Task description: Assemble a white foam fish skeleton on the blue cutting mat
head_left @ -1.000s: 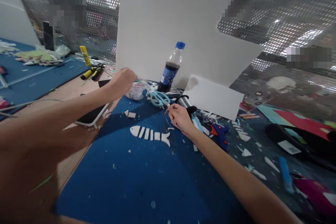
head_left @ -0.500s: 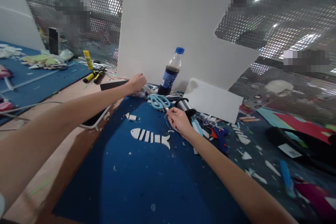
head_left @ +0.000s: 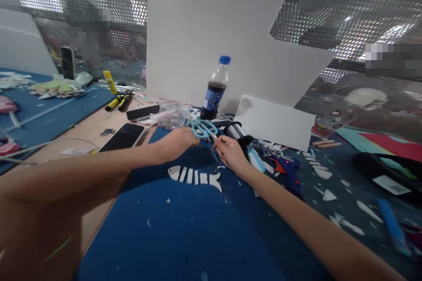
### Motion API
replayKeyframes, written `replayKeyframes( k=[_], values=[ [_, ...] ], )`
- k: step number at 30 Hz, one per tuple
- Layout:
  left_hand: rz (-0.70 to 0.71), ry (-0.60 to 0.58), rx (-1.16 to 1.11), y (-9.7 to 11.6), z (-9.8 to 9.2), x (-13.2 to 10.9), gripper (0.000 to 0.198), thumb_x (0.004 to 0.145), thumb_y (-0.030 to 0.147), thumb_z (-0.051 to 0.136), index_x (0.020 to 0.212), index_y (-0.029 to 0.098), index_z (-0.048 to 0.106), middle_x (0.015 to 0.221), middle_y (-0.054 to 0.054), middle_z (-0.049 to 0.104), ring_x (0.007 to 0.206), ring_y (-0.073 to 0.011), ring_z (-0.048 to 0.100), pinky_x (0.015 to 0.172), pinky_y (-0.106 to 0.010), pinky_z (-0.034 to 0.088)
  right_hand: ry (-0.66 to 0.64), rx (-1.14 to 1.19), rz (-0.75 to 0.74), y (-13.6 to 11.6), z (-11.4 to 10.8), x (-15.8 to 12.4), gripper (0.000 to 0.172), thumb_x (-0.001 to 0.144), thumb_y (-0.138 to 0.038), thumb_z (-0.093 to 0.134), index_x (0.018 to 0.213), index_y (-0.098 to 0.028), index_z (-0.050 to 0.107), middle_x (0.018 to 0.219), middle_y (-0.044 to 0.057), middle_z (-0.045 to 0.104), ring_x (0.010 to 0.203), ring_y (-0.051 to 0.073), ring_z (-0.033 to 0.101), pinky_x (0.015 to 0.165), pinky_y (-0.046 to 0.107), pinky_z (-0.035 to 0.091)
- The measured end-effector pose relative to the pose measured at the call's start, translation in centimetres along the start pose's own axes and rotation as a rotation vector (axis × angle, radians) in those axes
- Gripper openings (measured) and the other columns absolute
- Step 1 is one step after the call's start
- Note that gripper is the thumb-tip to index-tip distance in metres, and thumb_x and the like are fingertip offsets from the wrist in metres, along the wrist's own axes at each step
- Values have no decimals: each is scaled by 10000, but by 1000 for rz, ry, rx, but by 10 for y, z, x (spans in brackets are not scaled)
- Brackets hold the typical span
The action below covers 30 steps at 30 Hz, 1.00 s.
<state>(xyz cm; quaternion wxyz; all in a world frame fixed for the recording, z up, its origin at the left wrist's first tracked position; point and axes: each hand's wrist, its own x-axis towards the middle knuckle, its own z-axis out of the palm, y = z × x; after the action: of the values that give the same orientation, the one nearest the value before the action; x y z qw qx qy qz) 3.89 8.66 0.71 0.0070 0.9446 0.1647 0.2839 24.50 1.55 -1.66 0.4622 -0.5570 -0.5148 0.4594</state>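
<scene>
My left hand (head_left: 180, 142) is closed over the blue mat, just left of the light blue scissors (head_left: 201, 128); what its fingers hold, if anything, is hidden. With fingers pinched, my right hand (head_left: 229, 151) is beside the scissors' right side, and a thin curved wire (head_left: 215, 156) hangs from its fingertips. Below both hands lies a white fish (head_left: 195, 176) made of separate pieces: head, narrow strips and tail. A spool of silver wire (head_left: 236, 131) rests right behind my right hand. Behind the scissors, a dark drink bottle with a blue cap (head_left: 213, 90) stands upright.
A clear plastic bag (head_left: 170, 116) sits behind my left hand, a phone (head_left: 125, 136) left of it. White board (head_left: 275, 120) leans at the back. Right of my right hand are a blue glue gun (head_left: 290, 173) and white scraps. Yellow-handled tools (head_left: 118, 101) lie back left.
My left hand has moved from over the plastic bag toward me and right, near the scissors, uncovering the bag. My right hand stays beside the scissors. The view has shifted slightly.
</scene>
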Motion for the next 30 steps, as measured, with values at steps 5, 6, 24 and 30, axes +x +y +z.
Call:
replayKeyframes(
  k=[5,6,24,30],
  values=[
    [170,5,-65,11,15,-21,229,962,151,431,1021,140,652,954,-73,710,882,-162,658,782,-308,554,-7,-24,-47,2,2,0,433,809,-587,566,643,-197,480,344,-114,365,230,34,251,254,174,183],
    [171,17,-71,10,14,-21,263,967,145,405,1021,143,663,956,-83,722,882,-164,662,777,-297,553,-12,-34,-48,2,2,-1,428,813,-581,564,641,-199,478,342,-114,361,235,36,250,258,176,195],
    [17,4,-73,16,15,-23,221,932,192,507,999,160,715,954,-61,756,853,-181,668,709,-286,569,42,-164,-156,-1,6,-8,395,875,-481,541,614,-188,495,390,-81,384,317,45,312,340,191,227],
    [-84,35,-74,26,8,-29,190,906,190,550,947,149,730,925,-70,760,833,-210,671,713,-333,572,171,-147,-181,-16,16,-22,385,888,-440,544,599,-193,480,401,-81,356,325,41,300,339,194,219]
  ],
)
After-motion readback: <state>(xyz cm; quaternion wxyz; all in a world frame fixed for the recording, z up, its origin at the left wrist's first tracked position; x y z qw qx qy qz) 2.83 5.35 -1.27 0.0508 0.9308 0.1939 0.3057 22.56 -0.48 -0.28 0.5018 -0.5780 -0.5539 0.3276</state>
